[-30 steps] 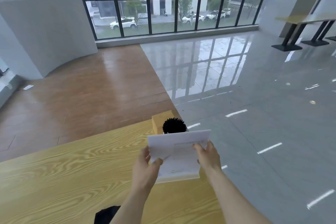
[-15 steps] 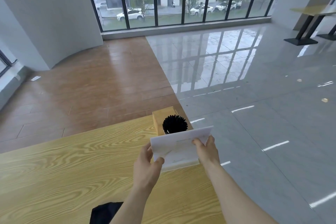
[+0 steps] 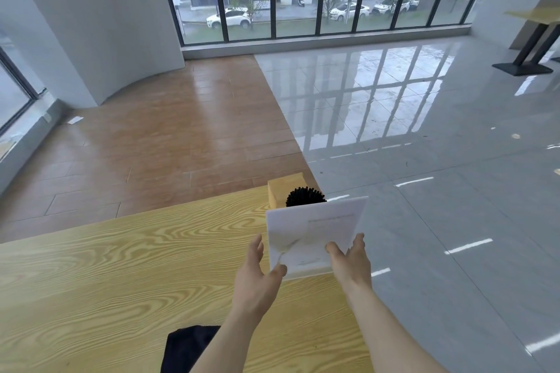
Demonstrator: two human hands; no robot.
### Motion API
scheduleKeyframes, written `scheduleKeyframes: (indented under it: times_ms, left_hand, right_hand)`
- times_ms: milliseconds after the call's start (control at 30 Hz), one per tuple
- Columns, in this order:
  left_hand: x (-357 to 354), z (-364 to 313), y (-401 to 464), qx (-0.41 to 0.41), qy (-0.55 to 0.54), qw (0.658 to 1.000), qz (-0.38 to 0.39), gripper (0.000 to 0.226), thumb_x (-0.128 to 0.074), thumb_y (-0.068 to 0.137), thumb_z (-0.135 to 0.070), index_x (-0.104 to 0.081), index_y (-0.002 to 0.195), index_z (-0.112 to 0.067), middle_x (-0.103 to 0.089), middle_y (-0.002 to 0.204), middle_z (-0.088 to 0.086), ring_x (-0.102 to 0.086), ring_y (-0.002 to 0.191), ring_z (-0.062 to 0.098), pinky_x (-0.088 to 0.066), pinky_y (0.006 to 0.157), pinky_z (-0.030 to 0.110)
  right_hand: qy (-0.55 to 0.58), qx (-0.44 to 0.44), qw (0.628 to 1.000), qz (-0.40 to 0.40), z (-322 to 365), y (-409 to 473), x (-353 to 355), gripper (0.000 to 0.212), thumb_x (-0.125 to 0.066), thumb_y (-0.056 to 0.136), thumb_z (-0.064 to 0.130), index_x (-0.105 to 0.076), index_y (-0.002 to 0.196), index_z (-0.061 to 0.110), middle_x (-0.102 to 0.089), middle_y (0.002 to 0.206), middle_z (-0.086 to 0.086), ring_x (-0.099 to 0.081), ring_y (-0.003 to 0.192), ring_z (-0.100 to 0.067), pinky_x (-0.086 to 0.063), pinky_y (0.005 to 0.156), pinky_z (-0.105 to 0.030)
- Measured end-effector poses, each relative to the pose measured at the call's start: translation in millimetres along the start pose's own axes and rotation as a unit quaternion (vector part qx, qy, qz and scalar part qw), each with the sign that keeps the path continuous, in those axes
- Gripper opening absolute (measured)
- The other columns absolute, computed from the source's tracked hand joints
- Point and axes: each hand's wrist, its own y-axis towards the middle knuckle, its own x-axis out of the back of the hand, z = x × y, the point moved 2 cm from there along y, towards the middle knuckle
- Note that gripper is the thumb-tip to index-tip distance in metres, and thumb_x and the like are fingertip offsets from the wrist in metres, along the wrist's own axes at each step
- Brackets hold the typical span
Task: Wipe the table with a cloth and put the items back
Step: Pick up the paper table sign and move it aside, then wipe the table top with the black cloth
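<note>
Both my hands hold a white stack of paper [image 3: 315, 233] over the far right corner of the light wooden table [image 3: 121, 275]. My left hand [image 3: 257, 272] grips its near left corner with thumb on top. My right hand [image 3: 351, 263] grips the near right corner. The paper tilts up toward me, its near edge close to the tabletop. Behind it a black pen holder [image 3: 304, 196] stands in front of a small wooden box [image 3: 280, 191]. A black cloth [image 3: 189, 348] lies on the table near its front edge, partly under my left forearm.
The table's right edge runs just past my right hand, with grey tiled floor [image 3: 439, 191] beyond. Brown wood-look floor [image 3: 166, 136] lies past the far edge. Another table on a black stand [image 3: 527, 60] stands at the far right.
My hands have lowered the paper slightly toward the table corner. The view has tilted, showing more of the black cloth.
</note>
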Motion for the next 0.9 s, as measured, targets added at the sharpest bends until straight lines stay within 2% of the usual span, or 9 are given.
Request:
scheduleKeyframes:
  times_ms: [100,233,367,433,500,600,700,767,900]
  left_hand:
    - [10.3,12.6,-2.9,-0.001,0.013,1.0,-0.003,0.081,-0.067,0.089,-0.022,-0.024,0.156,-0.037,-0.037,0.16,-0.011,-0.035,0.148,0.012,-0.038,0.109,0.038]
    - [28.9,35.3,-12.4,0.004,0.039,0.999,-0.02,0.08,-0.066,0.091,-0.027,-0.022,0.157,-0.038,-0.037,0.16,-0.016,-0.036,0.146,0.009,-0.038,0.105,0.032]
    - [59.4,72.3,-29.3,0.02,0.076,0.996,-0.051,0.076,-0.063,0.093,-0.033,-0.022,0.157,-0.037,-0.036,0.158,-0.019,-0.049,0.11,-0.011,-0.037,0.083,0.017]
    - [73.4,96.8,-40.6,0.024,0.109,0.992,-0.066,0.075,-0.061,0.092,-0.039,-0.023,0.156,-0.038,-0.038,0.158,-0.015,-0.049,0.125,0.0,-0.037,0.091,0.02]
    - [85.4,124.5,-52.6,0.031,0.135,0.988,-0.075,0.074,-0.059,0.09,-0.042,-0.023,0.155,-0.04,-0.04,0.156,-0.013,-0.038,0.142,0.011,-0.038,0.103,0.026]
    - [102.1,157.9,-67.1,0.027,0.174,0.981,-0.085,0.075,-0.056,0.09,-0.045,-0.021,0.155,-0.037,-0.037,0.157,-0.015,-0.031,0.148,0.012,-0.037,0.115,0.037]
    - [125.5,190.3,-77.5,0.011,0.2,0.974,-0.106,0.074,-0.053,0.091,-0.046,-0.021,0.157,-0.033,-0.033,0.159,-0.016,-0.025,0.15,0.01,-0.03,0.12,0.037]
    - [143.0,210.2,-81.6,0.001,0.222,0.968,-0.119,0.072,-0.049,0.092,-0.048,-0.02,0.157,-0.034,-0.028,0.162,-0.018,-0.019,0.152,0.008,-0.021,0.124,0.036]
    - [184.9,250.2,-85.2,-0.027,0.249,0.954,-0.163,0.071,-0.046,0.093,-0.051,-0.021,0.157,-0.033,-0.025,0.163,-0.02,-0.01,0.154,0.001,-0.001,0.127,0.029]
  right_hand:
    - [-0.033,0.004,0.999,0.009,-11.0,-7.7,-7.4,0.085,-0.059,0.093,0.03,-0.008,0.161,0.024,-0.027,0.165,-0.005,-0.035,0.146,-0.031,-0.038,0.102,-0.043]
    - [-0.101,0.015,0.994,0.025,-28.8,-20.3,-21.6,0.082,-0.057,0.096,0.034,-0.012,0.162,0.018,-0.019,0.169,-0.004,-0.027,0.152,-0.029,-0.034,0.113,-0.044]
    - [-0.198,0.058,0.977,0.046,-48.1,-45.6,-60.7,0.078,-0.059,0.096,0.041,-0.021,0.16,0.019,-0.028,0.166,-0.004,-0.033,0.15,-0.027,-0.036,0.112,-0.042]
    - [-0.259,0.103,0.958,0.063,-61.6,-63.1,-85.6,0.075,-0.056,0.096,0.047,-0.025,0.159,0.022,-0.034,0.163,-0.001,-0.038,0.147,-0.023,-0.041,0.109,-0.041]
    - [-0.306,0.139,0.938,0.083,-76.8,-82.9,-113.5,0.071,-0.052,0.097,0.052,-0.028,0.157,0.024,-0.035,0.162,0.002,-0.038,0.147,-0.019,-0.042,0.11,-0.038]
    - [-0.353,0.179,0.912,0.106,-93.8,-110.8,-149.9,0.066,-0.048,0.098,0.055,-0.032,0.155,0.026,-0.037,0.16,0.005,-0.035,0.148,-0.016,-0.04,0.113,-0.035]
    - [-0.383,0.238,0.885,0.118,-108.3,-138.4,-187.7,0.062,-0.048,0.097,0.055,-0.04,0.151,0.025,-0.043,0.156,0.005,-0.038,0.145,-0.015,-0.04,0.114,-0.033]
    - [-0.402,0.262,0.868,0.127,-120.9,-153.7,-211.3,0.066,-0.046,0.096,0.058,-0.04,0.152,0.024,-0.04,0.16,0.003,-0.031,0.151,-0.017,-0.032,0.119,-0.034]
    - [-0.468,0.29,0.826,0.125,-155.3,-166.6,-255.2,0.091,-0.026,0.089,0.079,-0.02,0.161,0.023,-0.017,0.169,-0.005,-0.007,0.158,-0.021,-0.021,0.126,-0.042]
